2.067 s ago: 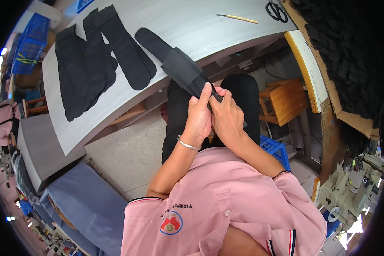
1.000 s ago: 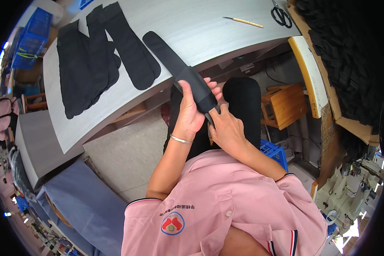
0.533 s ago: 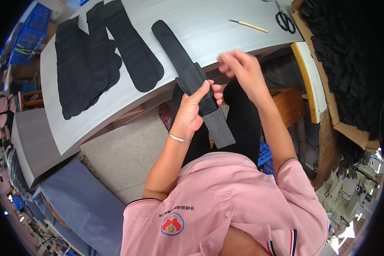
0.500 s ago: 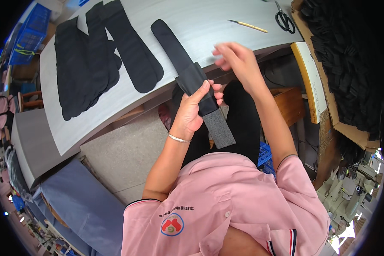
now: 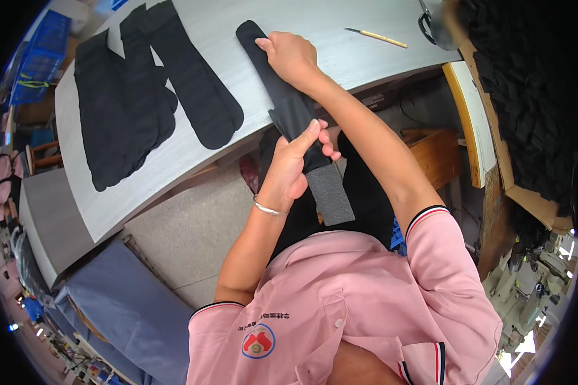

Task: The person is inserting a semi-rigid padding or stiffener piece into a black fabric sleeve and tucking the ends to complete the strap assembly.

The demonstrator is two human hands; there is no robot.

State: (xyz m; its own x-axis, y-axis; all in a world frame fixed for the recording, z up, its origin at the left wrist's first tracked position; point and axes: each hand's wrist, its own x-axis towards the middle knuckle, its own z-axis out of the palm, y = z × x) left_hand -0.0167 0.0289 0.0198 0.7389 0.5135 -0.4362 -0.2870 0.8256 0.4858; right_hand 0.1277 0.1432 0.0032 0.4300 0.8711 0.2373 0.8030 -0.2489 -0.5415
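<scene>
Stretching a long black fabric sock over the grey bench edge.
Right hand presses its toe flat; left hand grips its lower part.

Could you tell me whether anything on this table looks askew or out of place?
Only the black sock on its grey board: it overhangs the table edge, between left hand and right hand. The finished socks lie flat.

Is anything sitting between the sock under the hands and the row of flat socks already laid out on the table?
Nothing visible. The sock on its grey board, held by the left hand and pressed by the right hand, is separated from the laid-out socks only by bare table.
</scene>
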